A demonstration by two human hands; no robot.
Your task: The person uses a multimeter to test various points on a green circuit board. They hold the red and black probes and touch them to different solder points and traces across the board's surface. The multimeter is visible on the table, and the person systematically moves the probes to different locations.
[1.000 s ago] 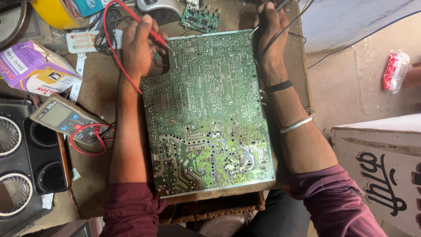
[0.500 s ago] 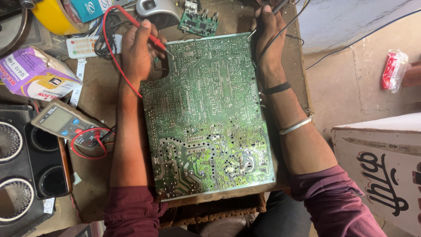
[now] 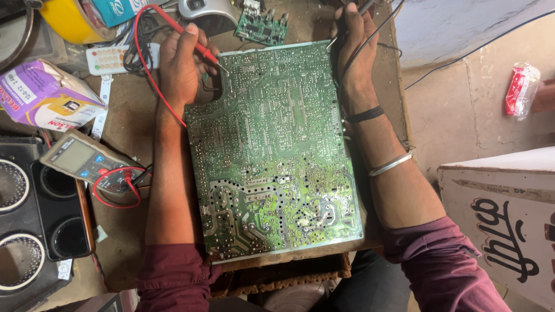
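Two probes: one is held in each hand, both set at the far edge of the circuit board [image 3: 272, 156].
Left hand [image 3: 180, 69]: closed around the red probe [image 3: 199, 46], held like a pen, tip slanted down and toward the right, touching the board's far left corner by the notch.
Right hand [image 3: 352, 52]: curled tight on the black probe [image 3: 341, 36]; its metal tip is pointed leftward onto the far right corner. How much of the handle is wrapped can't be told.
Board: laid solder side up, long axis running away from the body, stretched between the two forearms; most of it lies nearer than both grips.
Nearer hand: neither really, each is parked on its own corner.
Meter [image 3: 87, 162]: left lying outside the left forearm, well back from the left grip, red lead [image 3: 115, 196] looped at it.
Small green board [image 3: 261, 26]: beyond the big one, between the two grips.
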